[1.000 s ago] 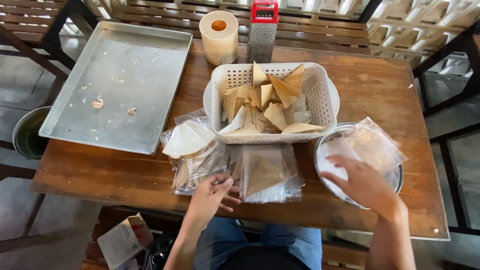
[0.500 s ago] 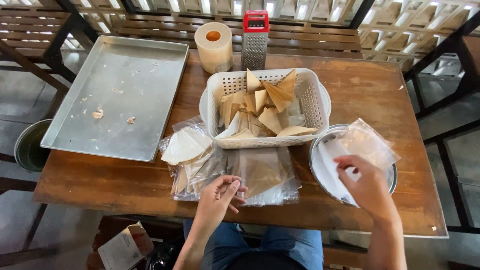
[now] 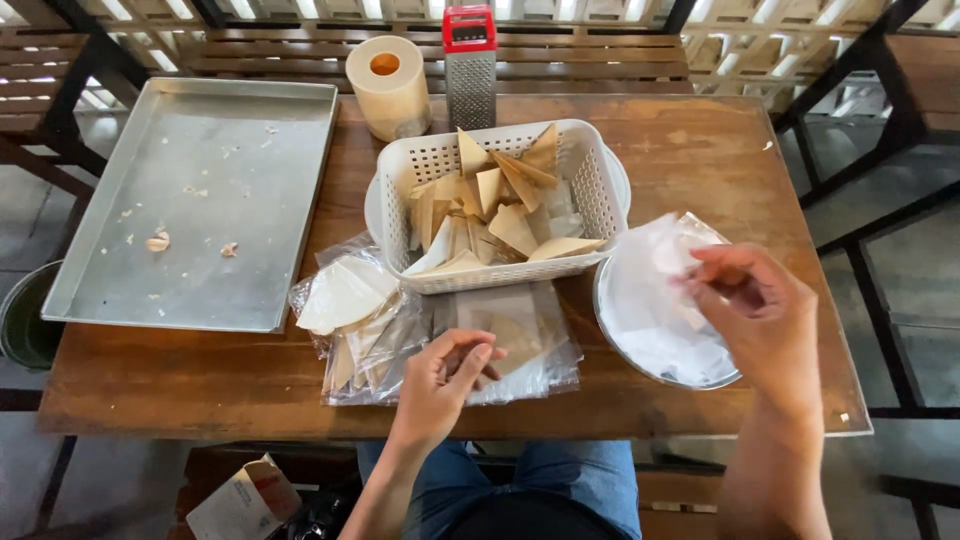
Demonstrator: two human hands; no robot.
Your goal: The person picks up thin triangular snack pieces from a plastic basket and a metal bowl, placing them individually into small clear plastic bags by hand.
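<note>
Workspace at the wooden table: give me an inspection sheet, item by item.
Surface: wooden table, worn, partly covered.
Job's things: clear bags of flat wrappers at the near edge; white basket of folded triangles behind them; round plate holding a thin white sheet.
Clutter: metal tray with crumbs, paper roll, box grater.
Hands: left hand over the bags, fingers curled; right hand pinching at the sheet.
Cables: nothing seen.
Surroundings: wooden bench beyond the table, bucket on the left, small carton on the floor.
</note>
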